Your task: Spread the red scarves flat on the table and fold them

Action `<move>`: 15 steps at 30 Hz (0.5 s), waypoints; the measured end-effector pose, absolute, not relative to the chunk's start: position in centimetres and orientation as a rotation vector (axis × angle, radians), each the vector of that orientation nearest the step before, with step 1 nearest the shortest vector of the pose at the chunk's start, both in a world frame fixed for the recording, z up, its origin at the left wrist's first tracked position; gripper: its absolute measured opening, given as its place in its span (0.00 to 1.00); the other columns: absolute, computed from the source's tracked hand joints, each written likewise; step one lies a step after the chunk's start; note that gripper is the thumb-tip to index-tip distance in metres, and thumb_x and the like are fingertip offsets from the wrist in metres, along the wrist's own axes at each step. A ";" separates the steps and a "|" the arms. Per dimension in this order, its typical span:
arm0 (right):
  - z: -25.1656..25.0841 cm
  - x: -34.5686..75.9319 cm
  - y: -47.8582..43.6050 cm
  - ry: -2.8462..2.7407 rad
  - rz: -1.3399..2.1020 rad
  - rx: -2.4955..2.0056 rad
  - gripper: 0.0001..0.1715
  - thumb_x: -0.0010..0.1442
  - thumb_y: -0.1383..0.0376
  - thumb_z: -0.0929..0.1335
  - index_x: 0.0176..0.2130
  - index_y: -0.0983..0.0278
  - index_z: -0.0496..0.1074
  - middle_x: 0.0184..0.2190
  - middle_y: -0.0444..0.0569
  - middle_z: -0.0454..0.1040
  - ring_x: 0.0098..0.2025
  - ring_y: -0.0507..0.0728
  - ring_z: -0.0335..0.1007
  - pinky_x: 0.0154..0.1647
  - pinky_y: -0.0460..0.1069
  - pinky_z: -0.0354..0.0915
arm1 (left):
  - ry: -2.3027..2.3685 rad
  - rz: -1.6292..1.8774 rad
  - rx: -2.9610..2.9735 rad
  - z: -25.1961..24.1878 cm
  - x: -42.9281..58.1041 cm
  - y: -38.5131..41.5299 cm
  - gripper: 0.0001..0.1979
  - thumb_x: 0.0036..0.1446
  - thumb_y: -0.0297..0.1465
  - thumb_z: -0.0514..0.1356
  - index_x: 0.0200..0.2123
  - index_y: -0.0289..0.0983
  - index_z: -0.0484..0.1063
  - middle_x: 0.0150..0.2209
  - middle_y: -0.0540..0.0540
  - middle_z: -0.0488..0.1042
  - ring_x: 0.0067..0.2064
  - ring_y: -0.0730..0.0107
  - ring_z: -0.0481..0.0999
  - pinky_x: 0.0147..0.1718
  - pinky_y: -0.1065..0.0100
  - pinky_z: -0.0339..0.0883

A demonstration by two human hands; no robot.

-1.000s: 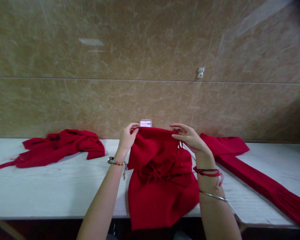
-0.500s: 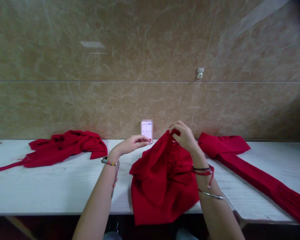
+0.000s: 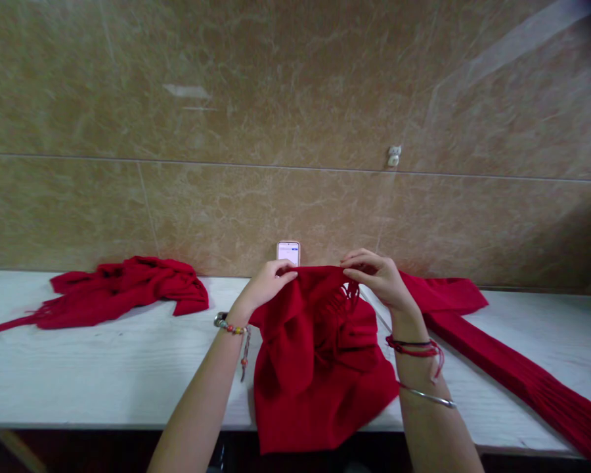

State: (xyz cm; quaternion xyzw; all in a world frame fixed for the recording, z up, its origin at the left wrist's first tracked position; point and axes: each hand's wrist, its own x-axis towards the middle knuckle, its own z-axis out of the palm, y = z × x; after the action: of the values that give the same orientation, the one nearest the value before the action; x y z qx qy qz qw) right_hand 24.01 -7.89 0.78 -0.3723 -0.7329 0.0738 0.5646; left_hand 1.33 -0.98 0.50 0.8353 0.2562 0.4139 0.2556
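Observation:
A red fringed scarf hangs bunched in front of me, its lower part draped over the front edge of the white table. My left hand pinches the scarf's upper edge on the left. At the right end of that edge my right hand pinches it near the fringe. Both hands hold the edge up above the table. Bracelets circle both wrists.
A crumpled red scarf lies on the table at the left. Another red scarf, folded into a long strip, runs off to the right. A phone leans against the brown marble wall behind my hands.
Half a second ago my left hand had let go and reached toward the phone while the right held the scarf alone. Now the left hand grips the upper edge again.

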 end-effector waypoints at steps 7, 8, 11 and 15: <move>1.4 23.2 -8.4 -1.927 0.045 -1.151 0.16 0.45 0.71 0.66 0.37 0.61 0.74 0.43 0.50 0.72 0.35 0.54 0.69 0.35 0.48 0.65 | 0.727 1.257 2.473 1.1 1.4 -1.9 0.06 0.49 0.24 0.57 0.32 0.38 0.71 0.33 0.49 0.71 0.37 0.68 0.70 0.40 0.68 0.61; 1.5 23.1 -8.6 -1.951 0.014 -1.225 0.14 0.45 0.72 0.66 0.34 0.61 0.75 0.39 0.49 0.74 0.33 0.54 0.70 0.34 0.48 0.65 | 0.742 1.264 2.512 1.1 1.4 -1.9 0.06 0.50 0.24 0.57 0.32 0.39 0.70 0.33 0.49 0.71 0.37 0.68 0.70 0.41 0.68 0.61; 1.8 22.8 -9.0 -1.944 -0.078 -1.369 0.09 0.48 0.71 0.65 0.26 0.61 0.75 0.26 0.45 0.76 0.29 0.54 0.70 0.33 0.47 0.63 | 0.786 1.275 2.591 0.9 1.4 -1.8 0.06 0.53 0.25 0.55 0.33 0.39 0.70 0.34 0.49 0.72 0.37 0.66 0.70 0.41 0.67 0.60; 2.1 23.0 -9.3 -1.881 -0.142 -1.360 0.05 0.49 0.69 0.66 0.27 0.63 0.73 0.25 0.45 0.75 0.28 0.53 0.68 0.30 0.46 0.61 | 0.785 1.202 2.703 0.6 1.6 -1.6 0.06 0.56 0.26 0.52 0.34 0.39 0.68 0.32 0.48 0.71 0.35 0.67 0.70 0.38 0.68 0.61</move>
State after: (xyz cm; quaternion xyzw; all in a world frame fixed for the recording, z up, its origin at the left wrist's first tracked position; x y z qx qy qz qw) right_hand 22.97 -9.27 2.12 -0.5366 -0.7426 -0.0562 0.3968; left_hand 1.60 -1.63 0.57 0.8824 0.2564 0.3924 0.0405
